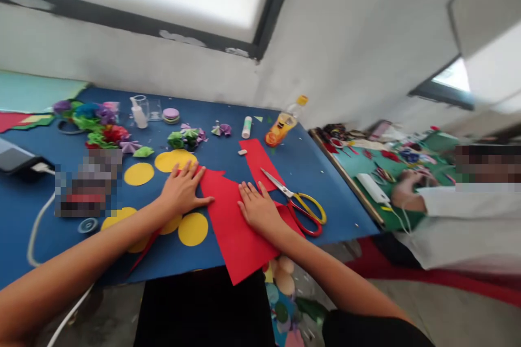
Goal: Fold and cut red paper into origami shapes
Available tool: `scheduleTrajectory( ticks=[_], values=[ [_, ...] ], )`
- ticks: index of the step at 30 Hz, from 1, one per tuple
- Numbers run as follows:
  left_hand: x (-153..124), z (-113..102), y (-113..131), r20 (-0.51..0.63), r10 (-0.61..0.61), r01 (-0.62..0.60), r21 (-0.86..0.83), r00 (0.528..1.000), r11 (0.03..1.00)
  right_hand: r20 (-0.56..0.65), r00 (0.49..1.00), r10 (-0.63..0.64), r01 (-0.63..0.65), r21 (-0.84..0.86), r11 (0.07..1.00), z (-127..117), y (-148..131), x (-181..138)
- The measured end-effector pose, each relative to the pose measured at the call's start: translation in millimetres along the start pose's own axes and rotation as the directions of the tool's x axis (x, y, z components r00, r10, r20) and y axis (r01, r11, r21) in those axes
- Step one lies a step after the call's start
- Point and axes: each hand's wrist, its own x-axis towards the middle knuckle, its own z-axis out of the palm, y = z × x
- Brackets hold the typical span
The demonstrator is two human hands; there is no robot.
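A sheet of red paper [228,217] lies on the blue table, its lower corner hanging past the front edge. My left hand [183,188] rests with spread fingers on the sheet's upper left edge. On the sheet's right side my right hand [258,207] lies flat, fingers stretched out. Just beyond it are scissors [295,198] with one yellow and one red handle, their blades apart and partly over a red paper strip [260,162]. Several yellow paper circles [193,229] lie around my left hand and forearm, some partly hidden beneath the arm.
An orange drink bottle [281,127], a glue stick [246,127] and a white squeeze bottle [139,115] stand toward the back. Colourful paper flowers [101,122] pile up at left, near a cabled device [20,157]. A co-worker's hand [409,190] is at the green table on the right.
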Motion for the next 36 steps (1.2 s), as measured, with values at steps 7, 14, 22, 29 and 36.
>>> scheduleTrajectory(
  ticks=[7, 14, 22, 29, 36],
  values=[
    [-6, 1, 2, -0.011, -0.025, 0.026, 0.068, 1.000, 0.997, 0.028, 0.993, 0.114, -0.114, -0.004, 0.994, -3, 17, -45],
    [-6, -2, 1, -0.010, -0.021, 0.022, 0.067, 1.000, 0.998, 0.045, 0.976, 0.213, -0.212, -0.021, 0.977, -8, 27, -70],
    [-10, -6, 1, -0.020, -0.046, 0.047, 0.021, 0.999, 0.999, 0.043, 0.959, 0.279, -0.279, -0.011, 0.960, -23, 38, -88],
    [9, -4, -25, -0.159, 0.002, -0.032, -0.184, 0.987, 0.982, 0.043, 0.966, 0.255, -0.259, 0.183, 0.948, -33, 53, -45],
    [36, -34, -41, 0.100, 0.034, 0.008, -0.392, 0.994, 0.920, 0.101, 0.993, 0.053, -0.085, 0.346, 0.934, -22, 59, 12]
  ],
)
